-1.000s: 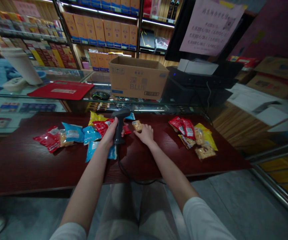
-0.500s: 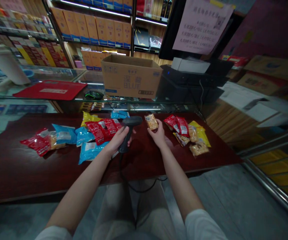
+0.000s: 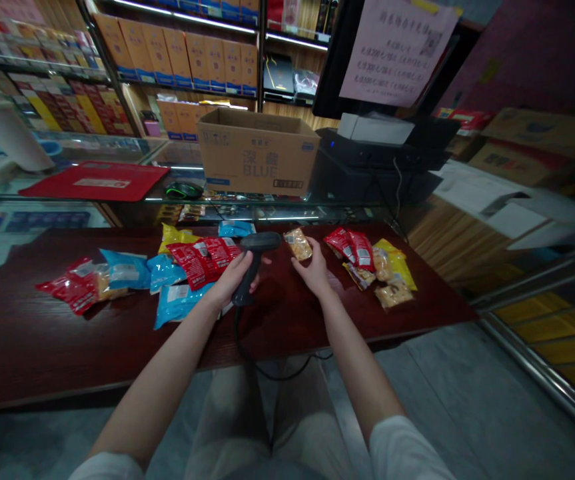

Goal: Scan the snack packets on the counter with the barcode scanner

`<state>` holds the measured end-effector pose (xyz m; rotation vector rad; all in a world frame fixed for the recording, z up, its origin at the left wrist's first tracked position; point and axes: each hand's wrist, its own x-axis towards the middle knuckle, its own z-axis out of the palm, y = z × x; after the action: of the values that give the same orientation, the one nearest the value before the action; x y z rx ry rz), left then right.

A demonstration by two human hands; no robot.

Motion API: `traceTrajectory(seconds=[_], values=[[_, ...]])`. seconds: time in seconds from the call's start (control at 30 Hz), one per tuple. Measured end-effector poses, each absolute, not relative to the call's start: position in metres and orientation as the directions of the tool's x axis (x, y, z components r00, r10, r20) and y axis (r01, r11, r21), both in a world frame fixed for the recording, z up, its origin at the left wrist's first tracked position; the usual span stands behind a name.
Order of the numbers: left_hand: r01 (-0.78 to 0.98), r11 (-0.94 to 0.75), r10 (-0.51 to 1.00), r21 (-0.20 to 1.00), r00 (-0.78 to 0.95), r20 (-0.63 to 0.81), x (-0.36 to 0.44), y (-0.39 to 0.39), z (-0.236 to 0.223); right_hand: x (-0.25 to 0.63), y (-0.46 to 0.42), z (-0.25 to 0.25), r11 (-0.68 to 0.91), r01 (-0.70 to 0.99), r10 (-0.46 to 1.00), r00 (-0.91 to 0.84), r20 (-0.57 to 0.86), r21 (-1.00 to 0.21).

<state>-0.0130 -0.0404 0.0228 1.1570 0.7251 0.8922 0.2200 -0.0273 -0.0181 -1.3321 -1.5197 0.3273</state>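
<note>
My left hand [image 3: 234, 275] is wrapped round the grip of a black corded barcode scanner [image 3: 254, 257], its head aimed to the right. My right hand [image 3: 313, 269] holds a small clear snack packet [image 3: 299, 244] tilted up just in front of the scanner head, above the dark red table [image 3: 287, 320]. A heap of red, blue and yellow snack packets [image 3: 187, 263] lies left of the scanner. A smaller pile of red and yellow snack packets [image 3: 374, 263] lies right of my right hand.
Behind the table runs a glass counter with an open cardboard box [image 3: 257, 150], a black mouse [image 3: 184, 191] and a red mat [image 3: 97, 180]. A black monitor and printer [image 3: 382, 133] stand at the right. Shelves of boxes fill the back wall.
My right hand picked the clear packet up off the table and raised it to the right in front of the scanner. The scanner turned from upright to pointing at the packet.
</note>
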Motion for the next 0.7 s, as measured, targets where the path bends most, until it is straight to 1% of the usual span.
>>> traceTrajectory(seconds=[0.03,0.1,0.13,0.2,0.27,0.3,0.37,0.43,0.5,0.6,0.63,0.7], values=[[-0.195,0.128,0.905,0.972,0.425,-0.034,-0.017,-0.038,0.025,0.227,-0.03,-0.014,0.328,0.605,0.837,0.171,0.52,-0.726],[-0.157,0.088,0.958,0.984,0.285,-0.04,-0.028,-0.031,0.028,0.249,-0.038,-0.005,0.242,0.711,0.806,0.232,0.545,-0.66],[-0.141,0.073,0.978,0.987,0.203,-0.043,-0.034,-0.027,0.028,0.263,-0.042,0.0,0.168,0.762,0.782,0.283,0.555,-0.625],[-0.127,0.07,0.996,0.989,0.057,-0.063,-0.044,-0.018,0.028,0.297,-0.051,0.009,-0.047,0.83,0.72,0.414,0.557,-0.556],[-0.113,0.104,0.993,0.988,-0.035,-0.108,-0.051,-0.011,0.026,0.33,-0.059,0.015,-0.269,0.825,0.667,0.531,0.522,-0.497],[-0.093,0.133,0.988,0.987,-0.064,-0.14,-0.052,-0.008,0.024,0.345,-0.062,0.016,-0.349,0.811,0.652,0.57,0.5,-0.469],[-0.035,0.191,0.977,0.981,-0.089,-0.194,-0.05,-0.006,0.021,0.368,-0.068,0.016,-0.439,0.779,0.632,0.622,0.462,-0.448],[0.019,0.233,0.97,0.972,-0.076,-0.231,-0.045,-0.008,0.02,0.38,-0.071,0.015,-0.444,0.774,0.615,0.63,0.474,-0.452],[0.041,0.26,0.965,0.965,-0.038,-0.259,-0.038,-0.012,0.02,0.378,-0.074,0.013,-0.387,0.806,0.592,0.59,0.55,-0.449],[0.028,0.297,0.951,0.955,0.083,-0.298,-0.026,-0.019,0.02,0.351,-0.073,0.009,-0.235,0.885,0.584,0.459,0.669,-0.402],[0.012,0.312,0.938,0.95,0.152,-0.31,-0.021,-0.022,0.02,0.336,-0.071,0.005,-0.169,0.906,0.612,0.405,0.679,-0.388],[-0.026,0.342,0.9,0.939,0.297,-0.319,-0.014,-0.026,0.019,0.301,-0.065,-0.004,-0.016,0.92,0.715,0.284,0.639,-0.391]])
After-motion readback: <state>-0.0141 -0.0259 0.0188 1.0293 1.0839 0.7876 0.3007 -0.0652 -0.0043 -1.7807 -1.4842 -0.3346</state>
